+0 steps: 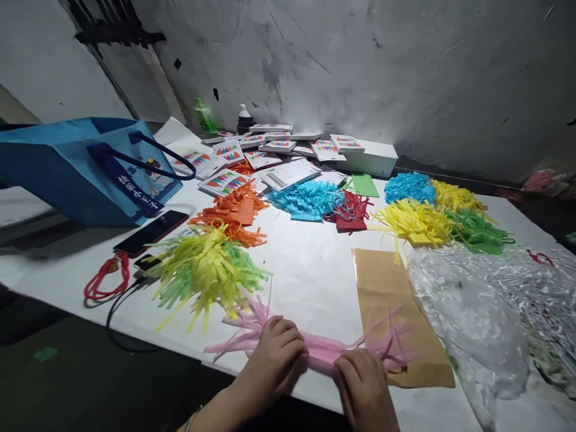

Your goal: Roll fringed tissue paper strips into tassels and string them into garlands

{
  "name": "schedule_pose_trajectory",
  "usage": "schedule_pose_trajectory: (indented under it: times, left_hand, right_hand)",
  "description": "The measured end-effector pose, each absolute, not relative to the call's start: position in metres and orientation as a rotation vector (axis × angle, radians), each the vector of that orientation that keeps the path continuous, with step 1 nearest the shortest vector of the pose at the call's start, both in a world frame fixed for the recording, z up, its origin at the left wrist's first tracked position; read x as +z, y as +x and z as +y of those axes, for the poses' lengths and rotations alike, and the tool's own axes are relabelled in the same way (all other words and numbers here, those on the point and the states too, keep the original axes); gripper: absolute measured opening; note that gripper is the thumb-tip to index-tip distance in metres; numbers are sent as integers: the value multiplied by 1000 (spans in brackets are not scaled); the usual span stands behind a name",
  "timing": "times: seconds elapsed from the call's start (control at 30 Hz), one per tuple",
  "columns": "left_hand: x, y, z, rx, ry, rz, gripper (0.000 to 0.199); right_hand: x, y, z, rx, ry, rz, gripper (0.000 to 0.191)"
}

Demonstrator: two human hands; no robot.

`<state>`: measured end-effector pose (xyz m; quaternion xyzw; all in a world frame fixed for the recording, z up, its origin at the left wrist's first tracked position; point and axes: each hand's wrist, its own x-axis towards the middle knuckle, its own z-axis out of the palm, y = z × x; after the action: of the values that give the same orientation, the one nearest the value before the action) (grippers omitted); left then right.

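Note:
A strip of pink tissue paper (324, 348) with fringed ends stretches between my two hands at the table's front edge. My left hand (279, 354) is closed on it near the left fringe, which fans out past my fingers. My right hand (365, 381) grips it near the right fringe, which lies over a brown paper sheet (382, 282). Just beyond my left hand rests a yellow and light green fringed bundle (209, 264). Further back are an orange bundle (234, 210), a light blue one (308, 199) and a red one (351, 213).
Several printed packets (279, 146) are piled at the back. On the left stand a blue bag (81, 168) and a phone (150, 233) with a red cord. Yellow, blue and green bundles (414, 222) and clear plastic wrapping (472, 324) occupy the right.

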<state>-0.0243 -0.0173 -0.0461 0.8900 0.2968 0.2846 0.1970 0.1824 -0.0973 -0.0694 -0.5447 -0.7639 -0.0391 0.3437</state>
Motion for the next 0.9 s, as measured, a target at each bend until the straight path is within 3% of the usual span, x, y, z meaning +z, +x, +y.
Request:
schedule_pose_trajectory:
  times: [0.2, 0.33, 0.5, 0.67, 0.9]
  left_hand:
    - [-36, -11, -11, 588, 2546, 1262, 21]
    - [-34, -1, -3, 439, 2551, 1390, 17]
    - [-42, -5, -1, 747, 2580, 1185, 11]
    - [-52, -16, -2, 882, 2696, 824, 4]
    - [-52, -15, -9, 897, 2816, 704, 18]
  right_hand:
    - [-67, 175, -85, -224, -1837, -1890, 35]
    - [-59, 161, -75, -342, -1914, -1743, 33]
    - [-61, 163, -80, -213, -1498, -1901, 24]
    - [-61, 169, -85, -90, -1487, -1830, 28]
    - [-57, 157, -84, -275, -1385, -1916, 30]
